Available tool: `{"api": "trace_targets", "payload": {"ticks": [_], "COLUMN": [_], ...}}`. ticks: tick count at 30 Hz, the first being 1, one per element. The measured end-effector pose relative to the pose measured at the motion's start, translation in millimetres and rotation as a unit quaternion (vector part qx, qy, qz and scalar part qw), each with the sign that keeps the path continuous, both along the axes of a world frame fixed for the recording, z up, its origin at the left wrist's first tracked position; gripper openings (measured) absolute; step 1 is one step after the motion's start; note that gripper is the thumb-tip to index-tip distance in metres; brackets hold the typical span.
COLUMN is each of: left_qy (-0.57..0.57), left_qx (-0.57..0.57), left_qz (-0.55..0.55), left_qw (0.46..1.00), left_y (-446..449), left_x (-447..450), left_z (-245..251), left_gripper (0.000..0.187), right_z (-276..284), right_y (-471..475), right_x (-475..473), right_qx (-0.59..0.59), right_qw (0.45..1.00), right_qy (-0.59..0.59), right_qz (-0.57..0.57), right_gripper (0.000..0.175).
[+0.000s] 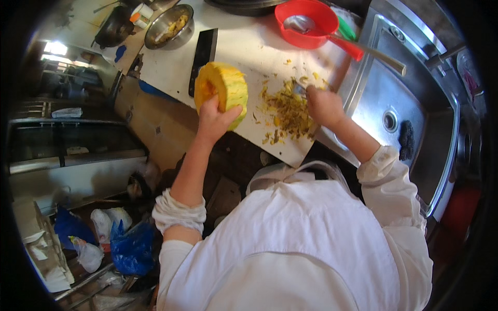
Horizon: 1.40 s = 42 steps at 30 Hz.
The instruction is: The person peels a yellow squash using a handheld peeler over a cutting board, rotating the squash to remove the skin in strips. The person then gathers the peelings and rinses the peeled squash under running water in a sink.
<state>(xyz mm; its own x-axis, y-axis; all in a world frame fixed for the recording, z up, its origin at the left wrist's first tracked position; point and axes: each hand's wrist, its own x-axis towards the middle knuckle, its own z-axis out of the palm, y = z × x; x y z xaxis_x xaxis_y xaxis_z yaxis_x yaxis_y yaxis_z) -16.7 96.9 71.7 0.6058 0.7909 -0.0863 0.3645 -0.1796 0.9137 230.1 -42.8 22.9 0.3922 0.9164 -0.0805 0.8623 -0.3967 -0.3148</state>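
Note:
My left hand (216, 121) grips a thick piece of pumpkin (237, 91), which is raised near the table's front edge. Its rind side looks pared to yellow-green flesh, and an orange hollow faces left. My thumb lies across the outer side. To the right, my right hand (325, 105) is closed around a small metal tool (299, 89), mostly hidden by the fingers; its exact kind is unclear. Below and beside that hand, a heap of brown and yellow peelings (290, 112) is scattered on the white tabletop (249, 50).
A stainless steel sink (373, 95) adjoins the table at right. At the back are a red plastic dipper (307, 39) and a steel bowl (188, 29) with food scraps. Behind the pumpkin lies a flat black slab (204, 48). Plastic bags (132, 248) sit low at left.

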Motion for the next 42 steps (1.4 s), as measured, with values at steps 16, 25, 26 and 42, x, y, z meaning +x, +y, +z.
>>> {"api": "trace_targets", "payload": {"ticks": [16,25,26,42], "left_qy": [0.29,0.277,0.248,0.2], "left_qx": [0.246,0.419,0.443,0.449], "left_qz": [-0.148,-0.095,-0.071,-0.188], "left_qw": [0.913,0.859,0.858,0.85], "left_y": [42,102,98,108], "left_x": [23,-3,4,173], "left_z": [-70,-69,-69,-176], "left_gripper": [0.04,0.044,0.045,0.09], "right_z": [-20,-6,-8,3], "right_y": [-68,-89,-89,-106], "right_x": [-15,-21,-23,-59], "right_qx": [0.116,0.164,0.186,0.223], "right_qw": [0.932,0.883,0.873,0.77], "right_qy": [0.329,0.386,0.397,0.498], "right_qz": [-0.104,-0.209,-0.214,-0.332], "right_gripper": [0.018,0.01,0.01,0.011]}}
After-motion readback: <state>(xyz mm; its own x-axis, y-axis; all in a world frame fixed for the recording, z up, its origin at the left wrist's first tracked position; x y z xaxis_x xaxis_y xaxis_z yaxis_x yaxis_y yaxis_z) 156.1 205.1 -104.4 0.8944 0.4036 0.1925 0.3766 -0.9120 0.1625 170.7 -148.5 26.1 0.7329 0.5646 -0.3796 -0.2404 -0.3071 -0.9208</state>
